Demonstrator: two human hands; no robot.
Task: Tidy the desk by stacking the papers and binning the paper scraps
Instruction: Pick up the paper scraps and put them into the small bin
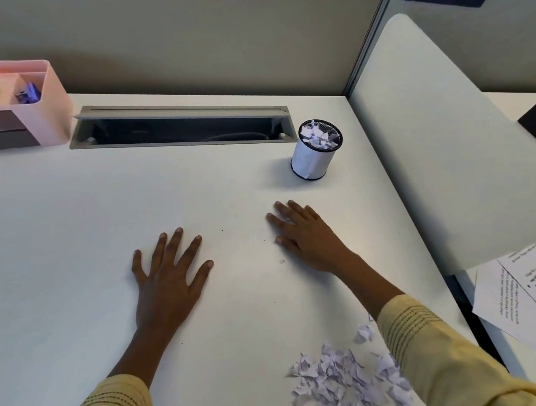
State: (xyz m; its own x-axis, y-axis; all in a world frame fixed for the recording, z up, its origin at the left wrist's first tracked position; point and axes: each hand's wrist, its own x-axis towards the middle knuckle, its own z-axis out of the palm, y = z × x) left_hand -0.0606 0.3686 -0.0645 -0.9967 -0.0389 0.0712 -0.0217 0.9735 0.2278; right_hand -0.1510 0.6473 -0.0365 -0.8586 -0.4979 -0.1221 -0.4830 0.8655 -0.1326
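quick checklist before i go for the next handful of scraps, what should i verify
1. Both hands free: ok. The left hand lies flat on the desk; the right hand lies fingers-out with a few bits of paper at its fingertips.
2. Scraps within reach: ok. The scrap pile sits near the desk edge beside the right sleeve.
3. Room in the mesh cup: not ok. Scraps already reach its rim.
4. Cup upright: ok.
5. Stray bits gathered: not ok. A small scrap lies apart from the pile.
6. Papers stacked: not ok. The printed sheets lie fanned at the right.
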